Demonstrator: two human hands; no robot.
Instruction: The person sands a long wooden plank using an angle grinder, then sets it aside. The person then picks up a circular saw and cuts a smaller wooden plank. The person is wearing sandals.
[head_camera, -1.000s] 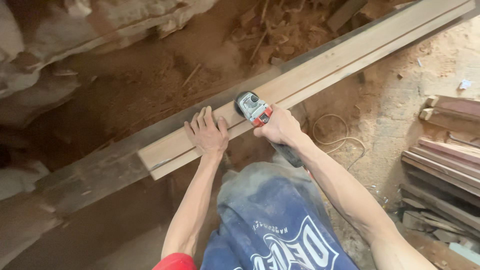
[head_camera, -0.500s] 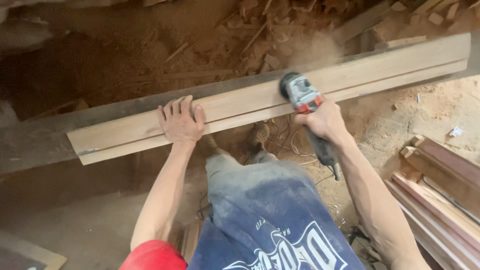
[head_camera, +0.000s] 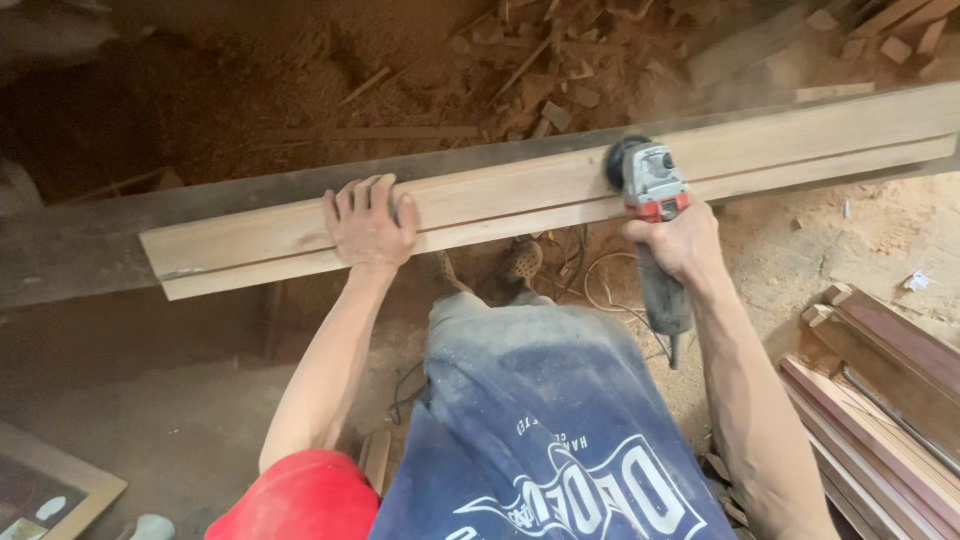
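A long pale wooden plank (head_camera: 500, 195) with a stepped groove lies across a dark workbench (head_camera: 80, 250). My left hand (head_camera: 368, 220) presses flat on the plank near its left end, fingers spread. My right hand (head_camera: 672, 243) grips the body of a red and grey angle grinder (head_camera: 648, 185), whose disc rests on the plank right of the middle. Fine dust hangs above the grinder.
Wood scraps and sawdust (head_camera: 560, 70) cover the ground beyond the bench. A stack of reddish and pale moulded boards (head_camera: 880, 400) lies at the lower right. A cable (head_camera: 590, 285) runs over the sandy floor near my feet. A framed panel (head_camera: 50, 490) sits at lower left.
The grinder has travelled rightward along the plank, away from my left hand. My left hand stays pressed on the plank. The view has shifted, so the plank looks more level.
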